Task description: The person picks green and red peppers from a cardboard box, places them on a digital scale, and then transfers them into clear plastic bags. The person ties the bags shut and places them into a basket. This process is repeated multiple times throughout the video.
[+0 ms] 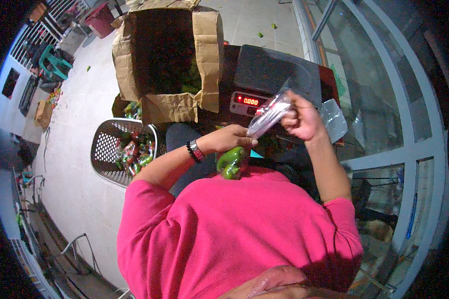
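A clear plastic bag [270,115] is stretched slantwise between my two hands in front of my chest. Green peppers [231,160] hang in its lower end, close against my pink shirt. My left hand [228,139], with a watch and dark beaded bracelet on the wrist, pinches the bag's neck just above the peppers. Higher and to the right, my right hand [302,118] is closed on the bag's twisted upper end. Behind the bag stands a digital scale [277,70] with a dark platform and a lit red display; nothing lies on the platform.
A tall brown paper sack [207,60] stands open beyond my left arm, its inside dark with some green. Bagged peppers lie in a white perforated basket [104,149] at left. A clear plastic tray [333,119] is right of the scale. Glass panels [364,89] border the right side.
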Available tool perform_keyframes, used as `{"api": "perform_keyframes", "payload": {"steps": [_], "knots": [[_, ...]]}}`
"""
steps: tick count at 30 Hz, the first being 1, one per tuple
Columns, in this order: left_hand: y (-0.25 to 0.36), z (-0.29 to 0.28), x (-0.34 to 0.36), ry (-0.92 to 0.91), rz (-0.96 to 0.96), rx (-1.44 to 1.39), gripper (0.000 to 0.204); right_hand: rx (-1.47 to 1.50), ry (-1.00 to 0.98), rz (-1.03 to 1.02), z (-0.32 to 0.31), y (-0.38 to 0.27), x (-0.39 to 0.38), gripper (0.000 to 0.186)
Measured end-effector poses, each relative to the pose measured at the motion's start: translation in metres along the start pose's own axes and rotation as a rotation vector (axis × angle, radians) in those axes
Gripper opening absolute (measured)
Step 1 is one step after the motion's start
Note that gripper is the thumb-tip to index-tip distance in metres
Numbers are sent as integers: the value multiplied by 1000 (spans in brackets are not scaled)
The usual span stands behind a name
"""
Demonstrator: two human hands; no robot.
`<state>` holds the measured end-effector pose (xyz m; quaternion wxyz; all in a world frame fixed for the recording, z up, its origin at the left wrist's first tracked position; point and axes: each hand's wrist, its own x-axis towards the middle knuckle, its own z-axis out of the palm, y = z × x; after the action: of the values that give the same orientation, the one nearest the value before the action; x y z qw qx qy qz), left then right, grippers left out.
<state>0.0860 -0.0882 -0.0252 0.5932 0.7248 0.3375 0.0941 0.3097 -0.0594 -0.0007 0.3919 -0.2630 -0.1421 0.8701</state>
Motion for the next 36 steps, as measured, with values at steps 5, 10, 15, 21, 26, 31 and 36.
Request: {"api": "perform_keyframes", "payload": {"steps": [5, 10, 15, 21, 26, 31, 36], "knots": [[-12, 3, 2, -54, -35, -229, 28, 297, -316, -562, 28, -53, -55, 17], [-29, -7, 8, -48, 386, 178, 29, -1404, -711, -775, 97, 21, -66, 40], [-12, -9, 8, -93, 290, 247, 35, -2695, -485, -856, 31, 55, -2, 58], [-1, -6, -2, -72, 129, -18, 30, -2504, -643, -1059, 23, 37, -9, 26], [6, -7, -2, -75, 296, 386, 25, -2151, -385, -329, 20, 44, -27, 19], [15, -6, -12, 20, 450, 563, 20, -505, -85, 410, 37, 48, -39, 28], [-7, -11, -8, 129, 386, 161, 19, -515, -94, 66, 38, 68, -33, 37]]}}
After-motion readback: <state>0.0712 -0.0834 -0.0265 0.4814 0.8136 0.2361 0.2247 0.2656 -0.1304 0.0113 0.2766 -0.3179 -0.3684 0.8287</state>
